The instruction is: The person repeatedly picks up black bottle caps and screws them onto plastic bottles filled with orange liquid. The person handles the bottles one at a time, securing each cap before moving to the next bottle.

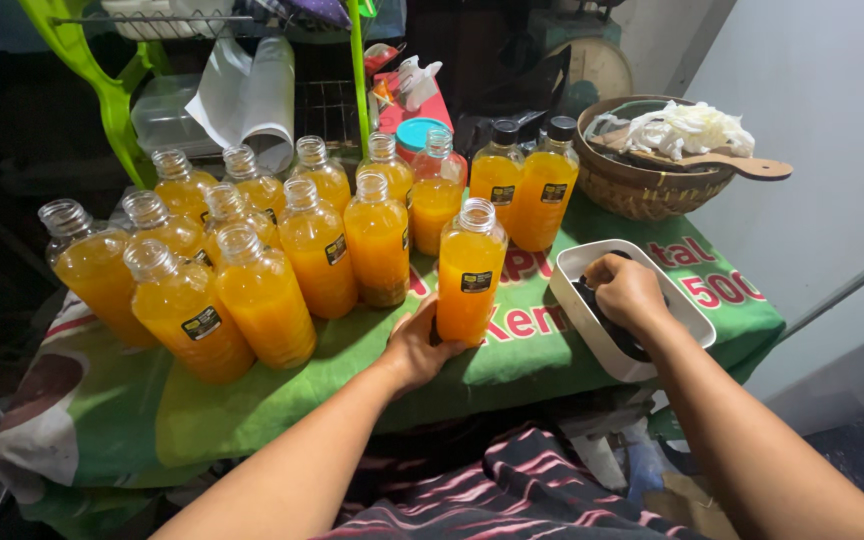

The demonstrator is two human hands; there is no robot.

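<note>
The left hand (414, 345) wraps the base of an uncapped bottle of orange juice (470, 270) standing near the front edge of the green-covered surface (352, 370). The right hand (627, 290) is curled inside a white rectangular tray (584, 310) at the surface's right end, fingers closed over dark caps (624, 335). More uncapped bottles (252, 260) crowd the left side; two capped ones (522, 190) stand toward the back, beside a woven basket (642, 185).
</note>
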